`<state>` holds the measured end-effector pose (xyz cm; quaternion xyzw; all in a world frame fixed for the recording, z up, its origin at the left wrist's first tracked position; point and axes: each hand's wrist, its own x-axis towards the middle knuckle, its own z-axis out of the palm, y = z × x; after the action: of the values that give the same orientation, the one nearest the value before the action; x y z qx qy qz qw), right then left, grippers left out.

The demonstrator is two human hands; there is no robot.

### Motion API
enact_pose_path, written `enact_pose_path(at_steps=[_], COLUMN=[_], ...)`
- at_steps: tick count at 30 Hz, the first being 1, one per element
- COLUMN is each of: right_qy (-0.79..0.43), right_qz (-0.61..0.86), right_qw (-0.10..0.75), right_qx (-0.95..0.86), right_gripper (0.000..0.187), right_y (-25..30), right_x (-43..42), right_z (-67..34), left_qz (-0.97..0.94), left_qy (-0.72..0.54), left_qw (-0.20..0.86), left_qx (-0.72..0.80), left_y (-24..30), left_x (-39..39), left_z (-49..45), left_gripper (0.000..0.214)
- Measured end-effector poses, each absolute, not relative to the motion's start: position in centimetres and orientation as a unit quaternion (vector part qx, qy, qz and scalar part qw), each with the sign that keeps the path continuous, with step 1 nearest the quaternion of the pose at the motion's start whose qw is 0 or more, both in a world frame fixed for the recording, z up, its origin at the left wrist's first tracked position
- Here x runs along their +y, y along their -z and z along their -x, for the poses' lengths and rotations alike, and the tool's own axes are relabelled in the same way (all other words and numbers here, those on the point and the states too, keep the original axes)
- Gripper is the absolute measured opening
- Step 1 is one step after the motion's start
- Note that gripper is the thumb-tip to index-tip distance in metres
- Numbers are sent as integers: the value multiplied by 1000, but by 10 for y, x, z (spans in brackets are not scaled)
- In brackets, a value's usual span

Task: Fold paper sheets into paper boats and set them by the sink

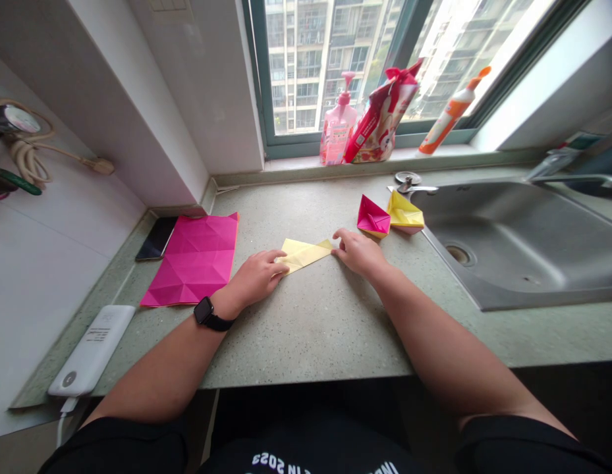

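Observation:
A strip of folded yellow paper (306, 254) lies on the countertop between my hands, with a raised flap along its upper left. My left hand (255, 276), with a black watch on its wrist, grips the paper's left end, the thumb and fingers closed over it. At the narrow right tip, my right hand (359, 253) has its thumb and fingertips on the paper; the index finger is curled above. Just beyond that hand stand a pink folded paper boat (373, 216) and a yellow folded paper boat (406, 212), side by side.
Creased pink sheets (197, 260) partly cover a black phone (156, 238) at left. A white power bank (92, 349) with a cable sits nearer. The steel sink (523, 250) is at right. A pink pump bottle (338, 128), red bag (385, 118) and orange-white bottle (451, 115) line the windowsill.

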<state>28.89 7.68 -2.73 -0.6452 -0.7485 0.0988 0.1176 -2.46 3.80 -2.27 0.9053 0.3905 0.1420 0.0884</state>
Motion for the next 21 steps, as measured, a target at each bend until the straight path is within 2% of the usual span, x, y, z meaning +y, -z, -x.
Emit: enact_pose_path(at_steps=[3,6,10,14,18,21], right_qy=[-89,-112,-115,-106,-105,-112], right_qz=[633,558,458,436,428,427], right_qw=[136,143,145,150,153,145], right_qx=[-757,-810,-870,-881,-884,-886], right_gripper=[18,13,21,31,40,44], right_y=[28,29,32,41,52,58], right_x=[74,68,58,57,61,65], right_z=[-278,-269,-257,-247,-239,-234], left_qz=[-908,-906,-902,-901,-902,-899], left_qy=[-131,-126,-153,-176,-165,-156], left_qw=[79,83,116,149,159,149], left_qx=[389,395,387,368,366,381], left_y=[24,24,26,27,24,21], left_x=[35,31,29,28,29,32], left_z=[20,16,14,15,17,20], left_gripper=[20,21,34,52,45,32])
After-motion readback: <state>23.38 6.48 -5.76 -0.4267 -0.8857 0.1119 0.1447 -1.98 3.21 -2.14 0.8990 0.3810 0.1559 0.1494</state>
